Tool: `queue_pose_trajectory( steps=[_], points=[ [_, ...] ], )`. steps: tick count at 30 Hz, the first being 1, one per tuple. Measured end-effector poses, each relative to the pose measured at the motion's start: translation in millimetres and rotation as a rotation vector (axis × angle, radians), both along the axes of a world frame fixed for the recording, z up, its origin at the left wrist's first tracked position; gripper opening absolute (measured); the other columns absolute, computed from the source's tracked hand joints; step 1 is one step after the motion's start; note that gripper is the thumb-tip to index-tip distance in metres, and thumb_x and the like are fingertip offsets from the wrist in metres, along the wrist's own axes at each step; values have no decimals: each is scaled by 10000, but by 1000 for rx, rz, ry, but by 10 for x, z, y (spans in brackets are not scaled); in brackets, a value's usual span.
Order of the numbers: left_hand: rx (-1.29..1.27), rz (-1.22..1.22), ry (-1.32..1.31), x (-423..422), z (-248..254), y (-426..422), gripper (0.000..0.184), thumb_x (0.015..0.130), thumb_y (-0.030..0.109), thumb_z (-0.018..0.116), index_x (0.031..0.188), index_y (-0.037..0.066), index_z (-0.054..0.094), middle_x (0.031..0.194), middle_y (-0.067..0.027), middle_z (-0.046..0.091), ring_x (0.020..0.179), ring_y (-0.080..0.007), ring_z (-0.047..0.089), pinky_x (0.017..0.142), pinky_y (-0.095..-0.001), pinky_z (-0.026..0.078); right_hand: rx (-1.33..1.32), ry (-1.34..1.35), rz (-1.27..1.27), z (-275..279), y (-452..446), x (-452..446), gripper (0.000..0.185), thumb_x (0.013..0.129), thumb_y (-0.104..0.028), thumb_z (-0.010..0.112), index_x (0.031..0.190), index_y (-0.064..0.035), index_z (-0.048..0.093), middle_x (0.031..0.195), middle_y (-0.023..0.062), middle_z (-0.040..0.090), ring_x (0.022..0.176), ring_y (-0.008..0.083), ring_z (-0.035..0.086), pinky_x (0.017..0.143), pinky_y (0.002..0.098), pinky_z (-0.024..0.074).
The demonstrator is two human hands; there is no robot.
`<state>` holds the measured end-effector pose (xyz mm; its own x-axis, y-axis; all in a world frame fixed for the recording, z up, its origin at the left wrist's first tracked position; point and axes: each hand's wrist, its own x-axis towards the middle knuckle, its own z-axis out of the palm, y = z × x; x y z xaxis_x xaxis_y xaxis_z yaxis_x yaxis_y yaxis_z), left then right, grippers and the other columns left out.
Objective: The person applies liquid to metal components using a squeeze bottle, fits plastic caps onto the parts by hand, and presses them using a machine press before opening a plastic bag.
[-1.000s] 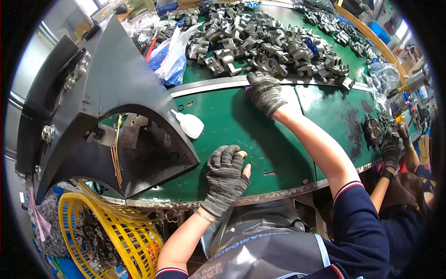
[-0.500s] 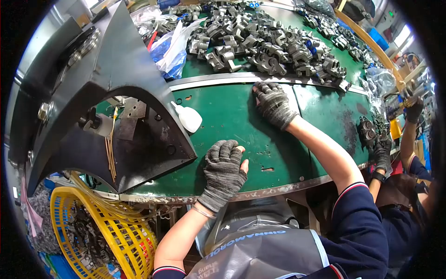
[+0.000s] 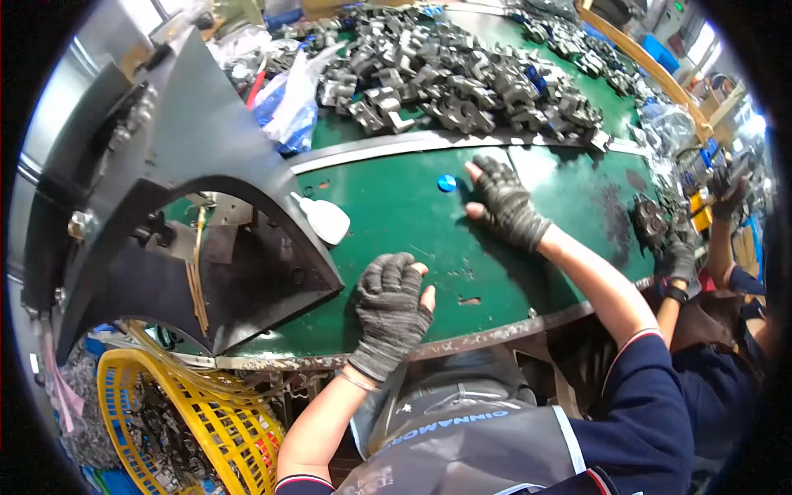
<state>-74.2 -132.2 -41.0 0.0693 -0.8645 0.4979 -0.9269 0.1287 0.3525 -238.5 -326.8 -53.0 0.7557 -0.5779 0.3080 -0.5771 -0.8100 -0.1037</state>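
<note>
My left hand (image 3: pixel 391 312), in a grey knit glove with bare thumb and fingertip, rests near the front edge of the green tabletop (image 3: pixel 396 223). Its fingers lie loosely bent with the thumb apart, and nothing shows in it. A small round blue disc (image 3: pixel 446 183) lies on the green surface. Just right of the disc is my right hand (image 3: pixel 506 204), gloved the same way. Its thumb and forefinger are spread toward the disc without touching it. Between the left hand and the black machine stands a white squeeze bottle (image 3: pixel 327 220), lying on its side.
Beyond a metal rail (image 3: pixel 396 147) lies a big heap of grey metal parts (image 3: pixel 462 82). A black angular machine frame (image 3: pixel 206 132) rises at left, above a yellow basket (image 3: pixel 186 421) of parts. At right, a co-worker's gloved hand (image 3: pixel 680 254) is beside a dark metal part (image 3: pixel 648 219).
My right hand has drawn back from the rail, slightly right and nearer, and its thumb has opened out. The blue disc now shows on the tabletop. My left hand stays nearly still.
</note>
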Motion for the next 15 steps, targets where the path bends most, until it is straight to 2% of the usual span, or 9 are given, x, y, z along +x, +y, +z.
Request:
queue_pose_trajectory(
  steps=[2,4,6,7,9,10,12,15],
  points=[
    [1,6,-6,-3,0,5,282,609,157,641,864,81,547,946,-93,509,936,-273,468,817,-393,377,187,-49,66,123,111,240,581,787,-386,501,1240,-51,360,1289,208,310,1230,348,240,1024,428,160],
    [26,1,-14,3,22,16,279,618,163,640,871,87,550,966,-93,508,950,-273,466,820,-389,375,64,-65,193,20,128,440,438,759,-273,558,1119,-36,477,1212,169,418,1168,323,348,1000,423,225],
    [48,-24,73,8,77,69,269,638,170,635,880,94,545,986,-91,510,972,-272,461,823,-385,374,74,-180,302,86,165,430,367,720,-199,596,1041,-40,513,1145,141,473,1086,309,432,941,405,323],
    [43,-40,108,36,110,124,263,659,171,627,896,100,538,1001,-87,509,970,-273,468,814,-380,382,65,-192,306,82,150,376,367,720,-199,596,1041,-40,513,1145,141,473,1086,309,432,941,405,323],
    [-2,-44,79,134,212,305,255,665,145,621,898,94,530,965,-99,522,902,-274,498,751,-366,415,50,-118,423,95,57,292,343,686,-148,608,1000,-39,521,1092,126,492,1023,300,474,859,389,402],
    [-25,-37,74,172,224,404,250,665,135,621,894,91,530,938,-101,532,863,-273,511,724,-362,425,42,-123,433,212,-19,383,343,686,-148,608,1000,-39,521,1092,126,492,1023,300,474,859,389,402],
    [2,-35,81,252,78,586,247,666,124,621,893,89,529,902,-99,540,827,-270,517,706,-360,429,-25,-401,264,645,-164,684,361,666,-141,609,1004,-52,522,1062,120,500,1009,295,484,823,386,426],
    [16,-38,96,252,79,599,249,668,96,628,896,87,530,819,-85,553,745,-262,523,673,-357,435,-173,-569,416,1164,-390,1462,416,642,-132,614,1041,-73,509,1069,126,491,1013,295,481,808,378,431]
  ],
)
